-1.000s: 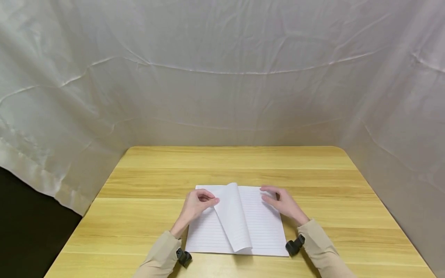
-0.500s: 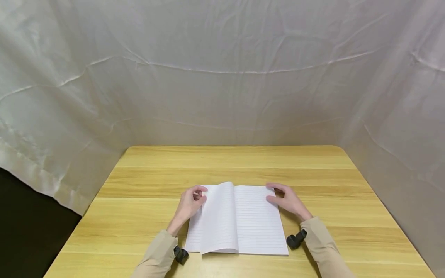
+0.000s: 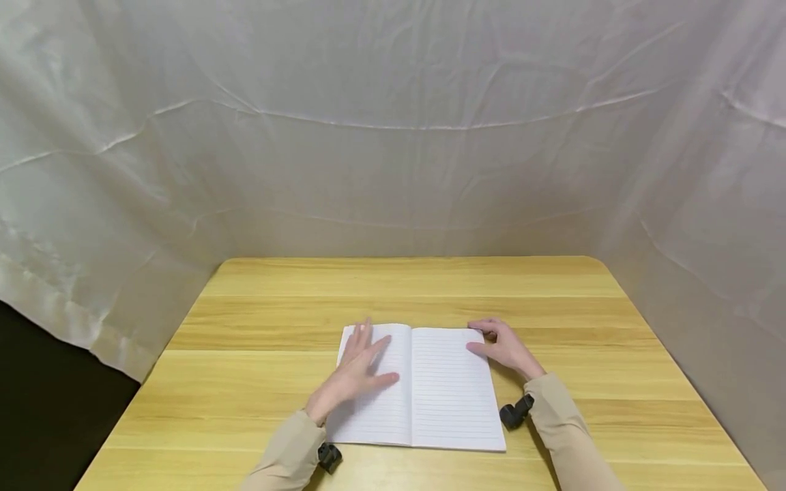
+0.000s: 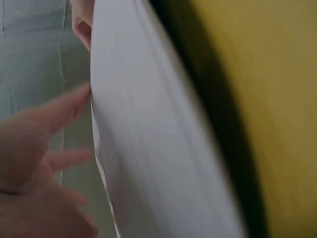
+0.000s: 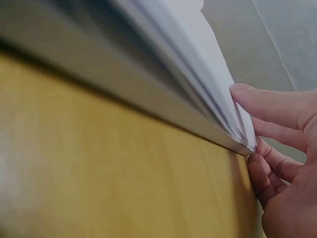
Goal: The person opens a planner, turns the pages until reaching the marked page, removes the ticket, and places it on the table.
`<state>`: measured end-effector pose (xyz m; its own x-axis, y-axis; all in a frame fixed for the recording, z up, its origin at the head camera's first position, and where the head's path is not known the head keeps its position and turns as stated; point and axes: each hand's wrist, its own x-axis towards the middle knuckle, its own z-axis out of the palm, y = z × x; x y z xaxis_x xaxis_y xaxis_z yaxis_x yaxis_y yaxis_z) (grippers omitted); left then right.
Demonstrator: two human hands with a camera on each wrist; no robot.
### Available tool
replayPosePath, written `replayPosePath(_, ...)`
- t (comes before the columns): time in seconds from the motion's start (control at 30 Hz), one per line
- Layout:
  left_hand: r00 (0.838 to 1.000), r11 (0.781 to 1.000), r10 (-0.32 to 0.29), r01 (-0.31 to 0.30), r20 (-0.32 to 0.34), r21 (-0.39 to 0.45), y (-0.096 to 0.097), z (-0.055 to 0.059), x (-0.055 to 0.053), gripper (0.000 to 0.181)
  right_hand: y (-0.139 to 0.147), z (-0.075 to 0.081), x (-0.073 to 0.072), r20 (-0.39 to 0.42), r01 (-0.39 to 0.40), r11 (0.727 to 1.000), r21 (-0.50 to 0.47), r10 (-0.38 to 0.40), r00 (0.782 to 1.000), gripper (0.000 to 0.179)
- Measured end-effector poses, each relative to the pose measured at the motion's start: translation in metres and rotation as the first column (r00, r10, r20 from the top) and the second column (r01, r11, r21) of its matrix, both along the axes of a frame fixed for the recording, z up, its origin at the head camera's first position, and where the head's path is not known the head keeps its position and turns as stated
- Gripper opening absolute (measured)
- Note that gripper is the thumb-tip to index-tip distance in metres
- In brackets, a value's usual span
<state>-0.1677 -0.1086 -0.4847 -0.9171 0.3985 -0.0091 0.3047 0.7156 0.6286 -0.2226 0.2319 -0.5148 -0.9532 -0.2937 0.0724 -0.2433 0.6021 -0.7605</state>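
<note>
An open lined notebook [image 3: 454, 392] lies on the wooden table, its two pages spread either side of the centre fold. Fingers spread, my left hand [image 3: 353, 376] is over the left page, thumb toward the fold. The left wrist view has the same hand along the page surface, with the notebook's page edges [image 4: 143, 124] close to the camera. At the top right corner, my right hand [image 3: 505, 346] grips the notebook. In the right wrist view, its thumb [image 5: 270, 105] presses on the top page while the other fingers curl at the corner, beside the stacked sheets [image 5: 208, 104].
The wooden table [image 3: 245, 320] extends around the notebook on all sides. A pale grey curtain [image 3: 405, 177] hangs behind the table and along both sides. Black wrist cameras [image 3: 330, 457] sit at the beige sleeves [image 3: 565, 416].
My left hand carried a lifted page leftward, and that page now lies on the left side. The hand has let go and spread over it. My right hand moved slightly right onto the corner.
</note>
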Motion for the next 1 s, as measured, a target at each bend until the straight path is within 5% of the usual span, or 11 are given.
replayPosePath(0.13,0.978,0.975,-0.208,0.209,0.03,-0.077,0.0039,0.0007,0.0024,0.077,-0.0008,-0.0002,-0.001,-0.009,-0.001,1.0,-0.002,0.001,1.0,0.043)
replayPosePath(0.27,0.949,0.941,-0.304,0.313,0.085,-0.128,0.0053,-0.0006,0.003,0.082,0.0001,-0.0009,0.0,-0.009,0.014,0.999,-0.039,-0.014,1.0,0.039)
replayPosePath(0.5,0.928,0.924,-0.325,0.353,0.184,-0.145,0.0053,-0.0015,0.0032,0.095,0.0006,-0.0018,0.0018,-0.022,0.05,0.993,-0.103,-0.052,0.998,0.035)
replayPosePath(1.0,0.917,0.905,-0.347,0.383,0.199,-0.185,0.0111,0.0019,0.0035,0.098,-0.001,0.0019,0.0024,-0.023,0.196,0.975,-0.105,-0.199,0.98,0.014)
